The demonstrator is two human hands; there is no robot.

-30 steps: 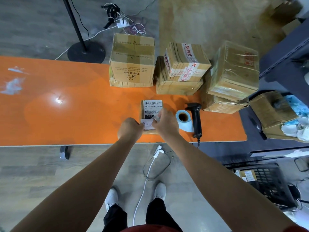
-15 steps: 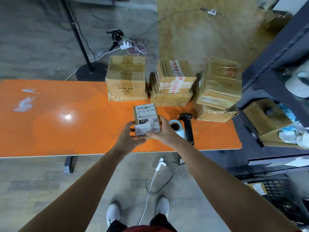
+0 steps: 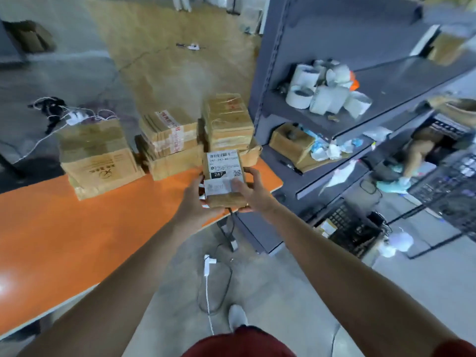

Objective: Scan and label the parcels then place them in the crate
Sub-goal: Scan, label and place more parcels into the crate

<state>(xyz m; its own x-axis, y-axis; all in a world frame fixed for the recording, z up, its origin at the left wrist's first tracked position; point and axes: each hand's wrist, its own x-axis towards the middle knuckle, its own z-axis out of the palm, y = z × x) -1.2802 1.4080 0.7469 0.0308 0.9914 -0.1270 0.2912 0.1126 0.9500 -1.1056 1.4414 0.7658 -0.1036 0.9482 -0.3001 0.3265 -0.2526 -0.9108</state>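
Orange table [image 3: 77, 240] below; left hand [image 3: 198, 202] and right hand [image 3: 253, 190] both grip small labelled parcel [image 3: 223, 176], raised off surface.

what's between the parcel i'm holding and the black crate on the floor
Nothing visible: the parcel is above the orange table's corner, and the black crate sits on the floor beside the shelving rack.

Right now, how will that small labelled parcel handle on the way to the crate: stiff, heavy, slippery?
Probably stiff: the small parcel shows square edges between the left hand and right hand. Likely light, as it is held clear of the table by its sides. Its label looks smooth, so it may slip.
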